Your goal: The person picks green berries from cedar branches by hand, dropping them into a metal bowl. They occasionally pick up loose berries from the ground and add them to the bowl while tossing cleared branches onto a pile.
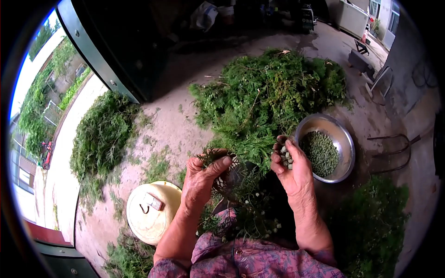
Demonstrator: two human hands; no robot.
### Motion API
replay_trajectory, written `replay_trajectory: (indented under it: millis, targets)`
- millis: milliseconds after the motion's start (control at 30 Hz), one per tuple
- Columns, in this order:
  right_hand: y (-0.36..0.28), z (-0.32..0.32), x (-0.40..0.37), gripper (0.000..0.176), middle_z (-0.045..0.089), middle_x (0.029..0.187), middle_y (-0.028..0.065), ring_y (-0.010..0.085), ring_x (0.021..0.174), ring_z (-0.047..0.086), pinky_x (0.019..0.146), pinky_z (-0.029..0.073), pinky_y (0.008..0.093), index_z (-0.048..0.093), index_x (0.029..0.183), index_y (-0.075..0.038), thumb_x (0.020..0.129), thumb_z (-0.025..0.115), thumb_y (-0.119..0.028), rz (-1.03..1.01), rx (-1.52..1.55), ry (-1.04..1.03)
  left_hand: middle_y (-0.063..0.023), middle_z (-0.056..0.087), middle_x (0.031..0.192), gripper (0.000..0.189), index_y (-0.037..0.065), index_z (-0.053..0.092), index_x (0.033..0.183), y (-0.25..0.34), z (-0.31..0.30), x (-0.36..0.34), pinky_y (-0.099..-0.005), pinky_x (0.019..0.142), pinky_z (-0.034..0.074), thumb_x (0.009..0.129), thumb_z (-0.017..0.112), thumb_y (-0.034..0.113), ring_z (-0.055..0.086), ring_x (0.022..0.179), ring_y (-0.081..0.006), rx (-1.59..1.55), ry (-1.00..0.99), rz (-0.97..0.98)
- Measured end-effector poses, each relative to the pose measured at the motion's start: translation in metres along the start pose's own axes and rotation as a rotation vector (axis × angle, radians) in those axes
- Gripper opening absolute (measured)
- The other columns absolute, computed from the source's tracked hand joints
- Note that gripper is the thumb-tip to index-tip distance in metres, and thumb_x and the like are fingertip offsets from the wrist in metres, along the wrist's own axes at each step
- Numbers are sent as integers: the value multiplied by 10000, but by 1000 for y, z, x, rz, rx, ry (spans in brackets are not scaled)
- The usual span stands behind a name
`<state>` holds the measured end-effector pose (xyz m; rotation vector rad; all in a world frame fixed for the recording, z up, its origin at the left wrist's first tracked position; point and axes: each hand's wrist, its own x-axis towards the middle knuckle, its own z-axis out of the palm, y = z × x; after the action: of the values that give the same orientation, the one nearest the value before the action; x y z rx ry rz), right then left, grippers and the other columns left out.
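My left hand (204, 173) is closed on a leafy evergreen sprig (248, 199), which hangs down over my lap with pale round seed cones on it. Several pale green seed cones (286, 157) lie in the curled fingers of my right hand (294, 169). Just right of that hand stands a steel bowl (345, 139), partly filled with many small green cones (320, 153). In front of both hands spreads a big heap of cut evergreen branches (273, 92).
A pale upturned bucket (139, 217) with a small box (153, 201) on top stands at left. More branches (104, 134) lie by the doorway and at lower right (375, 227). A metal fork (394, 153) rests right of the bowl. A low bench (361, 62) stands farther back.
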<state>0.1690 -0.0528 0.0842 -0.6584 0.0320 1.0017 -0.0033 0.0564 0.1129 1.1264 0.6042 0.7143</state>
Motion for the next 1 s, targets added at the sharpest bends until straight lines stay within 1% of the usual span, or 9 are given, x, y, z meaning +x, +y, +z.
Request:
replay_trajectory:
  millis: [167,233,333,433,533,600,767,867,1000]
  targets:
    - [-48,-64,30,269,557,765,103,206,605,540,472,470,277,499,944,5,893,533,-256,-184,142,352,-44,625,722,244,7,641,943,-12,-14,10,-249,548,452,779,699,179,564,587,-127,54,91,46]
    - [-88,-95,47,395,515,989,159,305,937,527,737,558,435,486,1053,28,886,534,-326,-426,180,428,-30,619,687,216,18,653,942,-11,-15,13,-242,569,448,784,688,161,571,605,-127,22,124,22]
    - [-148,-162,65,533,279,1338,185,368,1182,353,897,456,542,376,1250,8,881,544,-338,-388,367,540,-65,644,800,268,15,614,1029,-17,-22,20,-242,646,491,804,665,154,614,690,-135,103,65,40]
    - [-170,-175,61,516,314,1298,205,366,1160,385,906,455,527,360,1248,3,887,536,-320,-432,429,750,-76,643,821,348,32,547,1153,-26,-23,23,-252,650,507,819,627,81,617,739,-139,213,121,90]
    - [-152,-192,61,406,445,1164,192,337,1056,475,878,487,478,435,1151,29,893,533,-270,-500,119,627,-75,637,837,329,45,547,1152,-37,-28,25,-237,584,530,827,591,23,615,722,-130,262,152,169]
    - [-120,-197,63,303,564,985,135,266,900,561,797,522,406,516,1047,26,891,540,-233,-369,140,316,-65,635,820,341,69,551,1155,-40,-35,25,-229,545,519,821,583,4,610,690,-118,305,187,236]
    - [10,-70,-8,138,633,795,54,116,665,602,587,506,230,623,946,-22,875,554,-118,-115,-597,-110,-13,610,794,342,72,586,1124,-44,-54,19,-190,513,452,799,592,-33,548,654,-59,342,428,386]
    - [59,-48,-37,127,631,843,55,121,751,604,653,487,243,645,940,-31,829,604,-77,-294,-1261,-557,-15,620,836,352,58,587,1117,-48,-81,11,-196,596,450,792,567,-75,561,715,-66,324,566,354]
    - [94,-35,-69,215,604,983,112,273,906,556,808,450,353,627,896,-17,710,691,-103,-581,-1571,-714,4,620,842,359,54,592,1109,-73,-117,9,-203,625,448,784,545,-92,563,736,-75,414,682,356]
